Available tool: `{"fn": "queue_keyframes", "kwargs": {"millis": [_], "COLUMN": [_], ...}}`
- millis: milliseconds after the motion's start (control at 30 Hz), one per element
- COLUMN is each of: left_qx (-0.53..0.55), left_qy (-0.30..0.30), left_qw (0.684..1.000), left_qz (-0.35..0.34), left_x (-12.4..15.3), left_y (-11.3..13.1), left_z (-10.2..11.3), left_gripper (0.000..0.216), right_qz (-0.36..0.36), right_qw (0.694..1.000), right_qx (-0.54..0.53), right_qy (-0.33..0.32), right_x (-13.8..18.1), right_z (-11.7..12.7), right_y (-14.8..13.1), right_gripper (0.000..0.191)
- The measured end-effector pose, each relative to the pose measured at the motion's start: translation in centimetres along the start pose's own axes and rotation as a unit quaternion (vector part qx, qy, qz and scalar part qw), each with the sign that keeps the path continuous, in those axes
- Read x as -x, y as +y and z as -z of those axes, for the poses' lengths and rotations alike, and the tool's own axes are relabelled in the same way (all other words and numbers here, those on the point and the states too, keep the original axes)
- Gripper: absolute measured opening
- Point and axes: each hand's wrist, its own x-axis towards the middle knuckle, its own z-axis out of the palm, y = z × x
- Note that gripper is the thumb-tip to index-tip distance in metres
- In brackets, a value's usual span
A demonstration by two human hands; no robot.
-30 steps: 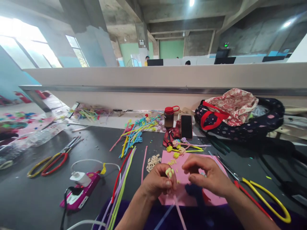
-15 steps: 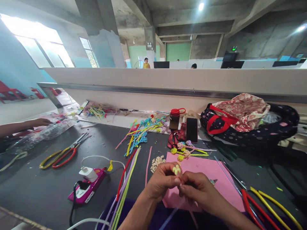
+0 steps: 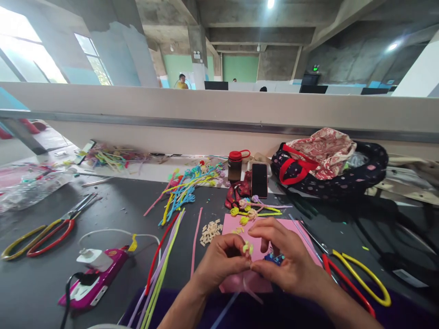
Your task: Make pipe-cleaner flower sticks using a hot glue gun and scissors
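Observation:
My left hand [image 3: 222,258] pinches a small pale-yellow pipe-cleaner flower [image 3: 247,248] between thumb and fingers, above a pink sheet [image 3: 228,224]. Beside it, my right hand [image 3: 286,256] has its fingers apart, the thumb tip close to the left thumb. Whether that thumb touches the flower is hard to tell. A pink stem [image 3: 252,292] shows below the hands. Behind the right hand, small blue pieces [image 3: 273,258] lie partly hidden on the sheet. Short wooden pegs [image 3: 211,232] form a pile left of the sheet, near a single pink pipe cleaner [image 3: 196,242].
Scissors [image 3: 331,251] with red and yellow handles lie at right, another pair of scissors [image 3: 65,219] at left. A magenta power strip [image 3: 99,278] stands near loose pipe cleaners [image 3: 168,265]. Farther back are finished flowers [image 3: 244,214], a phone [image 3: 259,180], a bottle [image 3: 235,167] and a bag [image 3: 329,183].
My right hand has opened its fingers and lifted them off the flower, which stays in my left hand. The view has turned right, and the other person's arm at left has gone out of sight.

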Motion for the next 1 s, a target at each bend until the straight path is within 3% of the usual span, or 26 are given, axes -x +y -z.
{"fn": "queue_keyframes", "kwargs": {"millis": [233, 1000], "left_qx": [-0.020, -0.012], "left_qy": [-0.003, -0.022], "left_qw": [1.000, 0.999], "left_qz": [0.018, 0.019], "left_x": [-0.01, -0.19], "left_y": [-0.55, -0.64], "left_z": [0.38, 0.46], "left_gripper": [0.021, 0.017], "right_qz": [-0.027, -0.021], "right_qw": [0.996, 0.995], "right_qx": [-0.083, -0.096], "right_qy": [-0.026, -0.032], "right_x": [-0.47, -0.79], "right_z": [0.21, 0.32], "right_y": [-0.24, -0.19], "right_gripper": [0.037, 0.024]}}
